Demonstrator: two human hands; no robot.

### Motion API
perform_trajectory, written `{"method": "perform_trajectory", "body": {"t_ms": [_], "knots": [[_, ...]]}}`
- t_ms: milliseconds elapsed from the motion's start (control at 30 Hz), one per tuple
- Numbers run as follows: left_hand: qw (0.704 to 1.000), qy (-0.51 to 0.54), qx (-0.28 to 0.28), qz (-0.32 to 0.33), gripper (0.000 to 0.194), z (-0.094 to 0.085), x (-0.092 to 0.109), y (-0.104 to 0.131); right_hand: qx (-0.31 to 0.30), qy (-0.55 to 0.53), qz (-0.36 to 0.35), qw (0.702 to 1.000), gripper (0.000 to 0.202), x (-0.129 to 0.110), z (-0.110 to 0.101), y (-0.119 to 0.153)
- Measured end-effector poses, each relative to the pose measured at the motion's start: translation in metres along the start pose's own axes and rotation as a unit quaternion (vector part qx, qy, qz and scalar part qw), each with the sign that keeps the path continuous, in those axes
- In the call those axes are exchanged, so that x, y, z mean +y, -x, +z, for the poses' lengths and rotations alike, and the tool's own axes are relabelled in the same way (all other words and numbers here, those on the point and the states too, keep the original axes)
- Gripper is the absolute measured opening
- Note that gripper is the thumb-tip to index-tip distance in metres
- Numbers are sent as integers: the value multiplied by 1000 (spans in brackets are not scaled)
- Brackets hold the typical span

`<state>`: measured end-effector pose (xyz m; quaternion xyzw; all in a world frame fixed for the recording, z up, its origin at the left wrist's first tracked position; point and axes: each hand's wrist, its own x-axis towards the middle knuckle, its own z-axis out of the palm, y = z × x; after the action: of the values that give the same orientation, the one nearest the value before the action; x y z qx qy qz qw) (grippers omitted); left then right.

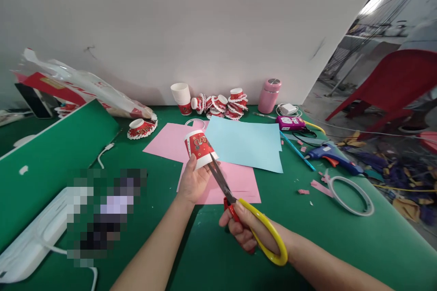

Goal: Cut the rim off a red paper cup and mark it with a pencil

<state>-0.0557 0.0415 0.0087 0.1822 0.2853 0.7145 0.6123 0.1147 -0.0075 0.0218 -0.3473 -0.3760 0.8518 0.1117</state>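
Observation:
My left hand (pixel 195 181) is closed round a red and white printed paper cup (pixel 200 145), which is tilted above the coloured sheets. In my right hand (pixel 241 225) is a pair of scissors (pixel 221 181) with one yellow and one red handle. The blades are apart, and their tips reach the white rim of the cup nearest me. Beneath the cup and blades lie pink paper (pixel 235 186) and a light blue sheet (pixel 246 143).
Along the white board stand stacked paper cups (pixel 180 95), several cut cups (pixel 221 102) and a pink flask (pixel 269 95). To the right lie a blue glue gun (pixel 336 157), a tape ring (pixel 351 195) and pink scraps (pixel 303 191). A white power strip (pixel 37 232) is at left.

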Motion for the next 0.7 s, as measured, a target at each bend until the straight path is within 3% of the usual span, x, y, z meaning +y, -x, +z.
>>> {"method": "perform_trajectory", "body": {"t_ms": [200, 700], "knots": [[999, -18, -32, -20, 39, -1, -4, 2, 1, 2, 2, 1000, 73, -3, 1, -1], [998, -37, -42, -21, 37, 3, -11, 6, 6, -12, -3, 1000, 70, -3, -1, -2]]}}
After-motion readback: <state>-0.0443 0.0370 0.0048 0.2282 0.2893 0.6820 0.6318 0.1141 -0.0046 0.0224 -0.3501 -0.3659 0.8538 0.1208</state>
